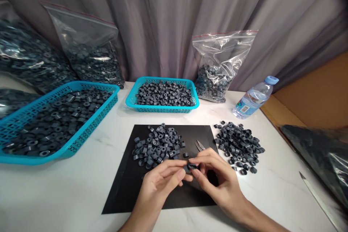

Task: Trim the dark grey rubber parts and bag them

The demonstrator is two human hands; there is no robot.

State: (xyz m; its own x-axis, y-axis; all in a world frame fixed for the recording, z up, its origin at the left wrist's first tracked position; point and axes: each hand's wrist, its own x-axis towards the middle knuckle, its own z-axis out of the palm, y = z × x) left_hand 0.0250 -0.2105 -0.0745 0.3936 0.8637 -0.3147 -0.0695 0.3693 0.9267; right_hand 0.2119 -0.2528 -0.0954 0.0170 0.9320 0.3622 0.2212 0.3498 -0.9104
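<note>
My left hand (165,179) and my right hand (217,174) meet over the front of a black mat (122,185). Between their fingertips is a small dark grey plastic cap (192,166). Both hands are closed on it, and the fingers partly cover it. Just past my right fingers show the pointed metal blades of small snips (199,145); their handles are hidden, and I cannot tell if the hand holds them. A heap of dark grey plastic caps (160,145) lies on the mat. One single cap (186,155) sits near my fingertips.
A second pile of caps and rings (239,145) lies right of the mat. Behind stand a blue basket (163,108) and a bigger left basket (81,134), both full of parts. Filled zip bags (217,76), a water bottle (252,98) and a knife-like blade (315,192) surround the area.
</note>
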